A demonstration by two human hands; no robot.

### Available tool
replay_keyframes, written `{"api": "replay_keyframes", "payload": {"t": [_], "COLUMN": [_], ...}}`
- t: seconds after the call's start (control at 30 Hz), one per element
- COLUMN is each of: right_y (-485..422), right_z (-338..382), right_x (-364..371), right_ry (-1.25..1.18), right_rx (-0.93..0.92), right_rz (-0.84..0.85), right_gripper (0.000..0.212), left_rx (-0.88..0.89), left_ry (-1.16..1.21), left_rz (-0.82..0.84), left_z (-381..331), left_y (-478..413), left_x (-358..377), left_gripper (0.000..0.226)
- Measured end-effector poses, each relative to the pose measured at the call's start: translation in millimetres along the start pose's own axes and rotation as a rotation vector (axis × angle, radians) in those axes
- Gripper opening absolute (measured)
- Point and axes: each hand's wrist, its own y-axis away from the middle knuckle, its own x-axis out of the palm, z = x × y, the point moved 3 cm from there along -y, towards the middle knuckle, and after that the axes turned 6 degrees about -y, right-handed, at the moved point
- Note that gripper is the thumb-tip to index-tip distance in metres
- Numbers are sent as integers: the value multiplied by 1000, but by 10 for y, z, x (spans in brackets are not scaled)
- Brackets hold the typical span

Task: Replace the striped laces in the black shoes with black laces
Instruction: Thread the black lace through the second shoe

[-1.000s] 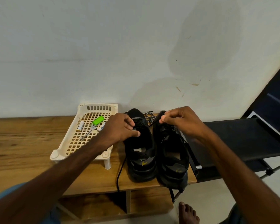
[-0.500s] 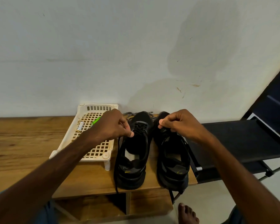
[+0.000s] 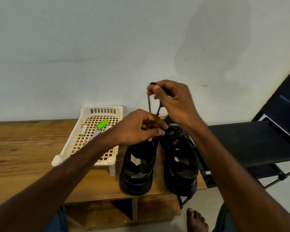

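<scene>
Two black shoes stand side by side on the wooden table point(image 3: 23, 148), heels toward me: the left shoe point(image 3: 137, 168) and the right shoe point(image 3: 181, 164). My right hand point(image 3: 172, 101) is raised above them and pinches a black lace point(image 3: 149, 104), which hangs in a loop down to the left shoe. My left hand point(image 3: 141, 129) sits over the front of the left shoe, fingers curled at the lace holes, hiding the tongue. A bit of striped lace point(image 3: 158, 113) shows behind the shoes, mostly hidden.
A cream plastic basket point(image 3: 69, 153) stands left of the shoes, holding a green object point(image 3: 102, 123), a battery and small metal items. A black folding rack point(image 3: 251, 144) is to the right. The wall is close behind. My bare foot point(image 3: 196, 220) is on the floor below.
My right hand has risen from the right shoe, pulling a black lace up. My left hand has shifted right over the left shoe's front.
</scene>
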Motion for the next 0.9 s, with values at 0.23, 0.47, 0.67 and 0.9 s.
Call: {"api": "replay_keyframes", "payload": {"t": [0.23,0.47,0.67,0.9], "right_y": [-23,4,66,6], "right_z": [72,-306,-312,-347], "right_x": [475,114,67,-208], "right_ry": [169,1,-275,-773], "right_rx": [-95,232,258,445], "right_rz": [170,327,233,-57], "right_gripper": [33,26,19,45], "left_rx": [-10,-5,22,-176], "left_ry": [-106,275,627,80], "left_rz": [-209,-390,-426,-219], "left_z": [84,247,240,470], "left_y": [-43,9,13,20], "left_x": [-114,-375,-512,-287], "left_gripper": [23,19,25,19]}}
